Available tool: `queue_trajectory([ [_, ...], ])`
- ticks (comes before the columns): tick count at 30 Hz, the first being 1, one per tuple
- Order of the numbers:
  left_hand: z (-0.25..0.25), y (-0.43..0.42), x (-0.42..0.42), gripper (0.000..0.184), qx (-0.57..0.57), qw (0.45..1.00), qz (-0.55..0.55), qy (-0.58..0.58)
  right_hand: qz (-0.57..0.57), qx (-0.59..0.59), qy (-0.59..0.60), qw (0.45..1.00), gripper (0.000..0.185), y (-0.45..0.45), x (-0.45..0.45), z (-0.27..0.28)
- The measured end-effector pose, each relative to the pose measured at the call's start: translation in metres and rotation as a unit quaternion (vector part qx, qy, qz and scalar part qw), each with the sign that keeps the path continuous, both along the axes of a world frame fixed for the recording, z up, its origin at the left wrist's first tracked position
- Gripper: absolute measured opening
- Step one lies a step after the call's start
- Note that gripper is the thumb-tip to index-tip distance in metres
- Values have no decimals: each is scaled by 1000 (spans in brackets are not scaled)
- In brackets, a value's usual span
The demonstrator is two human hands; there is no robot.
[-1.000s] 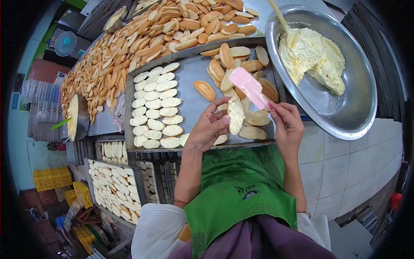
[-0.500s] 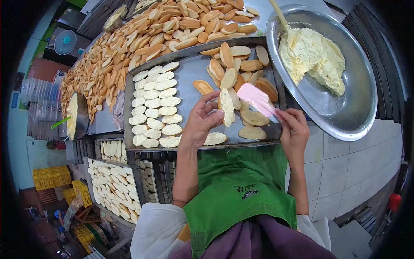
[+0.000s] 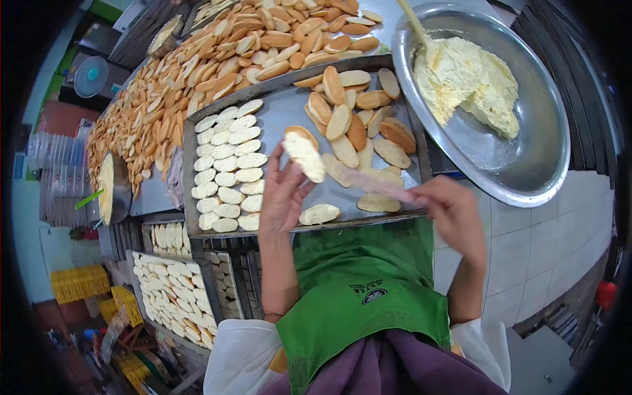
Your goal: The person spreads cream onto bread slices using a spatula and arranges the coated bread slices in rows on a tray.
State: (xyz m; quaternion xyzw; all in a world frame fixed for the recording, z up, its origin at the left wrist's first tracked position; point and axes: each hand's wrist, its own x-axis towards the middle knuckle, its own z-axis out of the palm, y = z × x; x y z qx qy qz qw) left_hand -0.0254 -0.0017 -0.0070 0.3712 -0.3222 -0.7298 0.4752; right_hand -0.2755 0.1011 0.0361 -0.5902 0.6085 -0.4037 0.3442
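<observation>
My left hand [image 3: 284, 194] holds up an oval bread slice [image 3: 305, 158], its face coated with pale yellow cream, over the metal tray [image 3: 280, 125]. In my right hand [image 3: 447, 210] is the handle of a pink spatula [image 3: 378, 183], its blade smeared by motion and close to the slice's right side. Rows of cream-covered slices [image 3: 225, 163] lie on the left of the tray. Plain slices [image 3: 339, 123] are heaped on its right. One coated slice [image 3: 320, 214] rests alone by the tray's front edge.
A large steel bowl [image 3: 550, 174] of pale yellow cream [image 3: 471, 79] stands at the right, with a wooden handle [image 3: 413, 18] sticking out. Behind the tray spreads a big pile of bread [image 3: 217, 72]. Lower left, another tray [image 3: 172, 293] carries coated slices. Yellow crates [image 3: 79, 282] sit on the floor.
My left hand has moved left with the slice, which now faces up more and tilts the other way. My right hand has turned, and the spatula blade has swung lower.
</observation>
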Motion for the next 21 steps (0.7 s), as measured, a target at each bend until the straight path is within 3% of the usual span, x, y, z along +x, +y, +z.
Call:
queue_trajectory([
  [2, 7, 0, 5, 57, -18, 999, 31, -6, -153, -72, 67, 983, 12, -1, -29, 22],
  [4, 13, 0, 13, 57, -52, 998, 30, 17, -255, -132, 355, 890, 11, -20, -53, 37],
  [6, 10, -1, 21, 56, -62, 998, 24, 18, -242, 94, 455, 852, 13, -54, -73, 34],
  [8, 7, -2, 32, 56, -78, 996, 33, 18, -175, 104, 552, 809, 13, -92, -92, 0],
  [11, 16, -1, 46, 56, -82, 993, 88, -17, -137, 87, 563, 810, 12, -108, -94, -28],
  [13, 18, 1, 59, 55, -87, 984, 134, -77, -119, -6, 487, 865, 17, -85, -74, 1],
  [14, 10, 1, 69, 55, -90, 976, 157, -125, -185, -171, 507, 824, 23, -67, -58, 6],
  [15, 7, 2, 75, 55, -81, 971, 162, -156, -181, -198, 443, 855, 25, -46, -39, 17],
  [17, 0, 5, 82, 53, -57, 964, 161, -203, -124, -206, 245, 939, 23, 11, -16, -13],
  [19, -13, 8, 90, 54, -44, 964, 134, -226, -45, -123, 142, 981, 30, 73, 13, -62],
  [21, -18, 11, 90, 55, -22, 963, 101, -250, -7, 151, -38, 988, 54, 143, 35, -128],
])
